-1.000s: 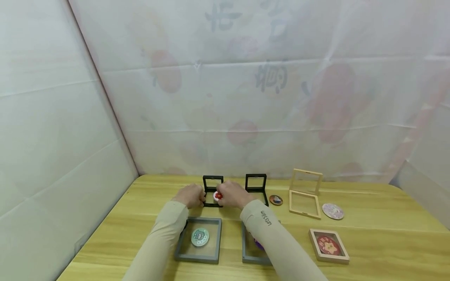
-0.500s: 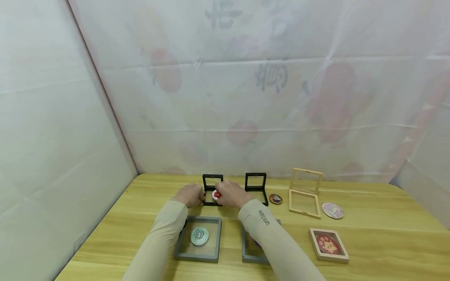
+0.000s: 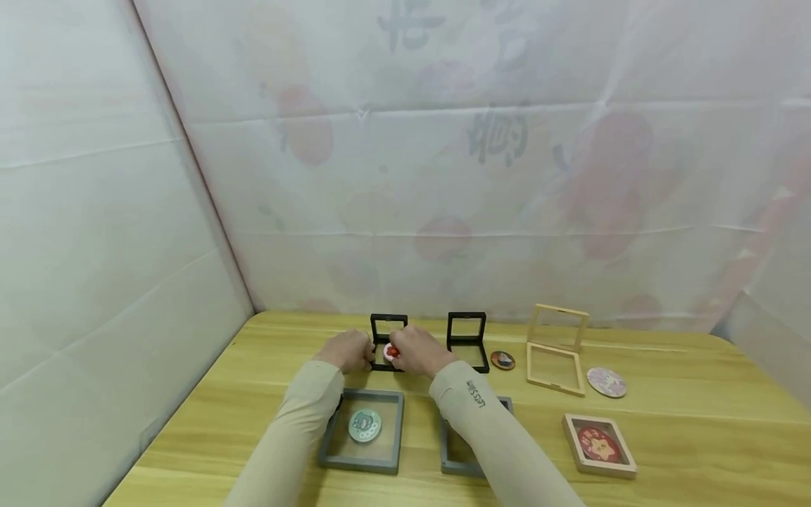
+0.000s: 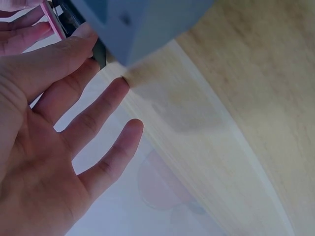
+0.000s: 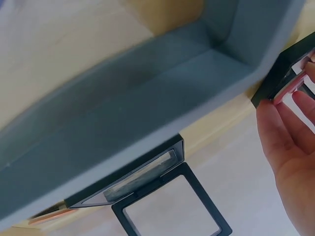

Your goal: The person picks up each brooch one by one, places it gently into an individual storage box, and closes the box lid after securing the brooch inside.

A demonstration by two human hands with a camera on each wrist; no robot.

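Observation:
In the head view, a small black hinged frame (image 3: 388, 366) stands opened at the back, its lid upright. My left hand (image 3: 350, 350) pinches its left edge between thumb and finger; in the left wrist view the other fingers of that left hand (image 4: 64, 132) spread out loosely. My right hand (image 3: 421, 350) pinches a round white badge with a red flower (image 3: 391, 352) over the frame's base. Seen edge-on in the right wrist view, the badge (image 5: 289, 88) sits tilted against the black frame (image 5: 275, 73). Fingers hide part of the badge.
A second opened black frame (image 3: 467, 352), an orange-brown badge (image 3: 503, 360), an opened wooden-coloured frame (image 3: 555, 386) and a lilac badge (image 3: 607, 382) lie rightward. Nearer are two grey frames (image 3: 361, 465), one holding a green badge (image 3: 365, 425), and a beige frame (image 3: 600, 467) with a red badge.
The flower badge has shifted slightly left over the frame's base in my right hand. My left hand keeps its grip on the frame. The head view has turned a little.

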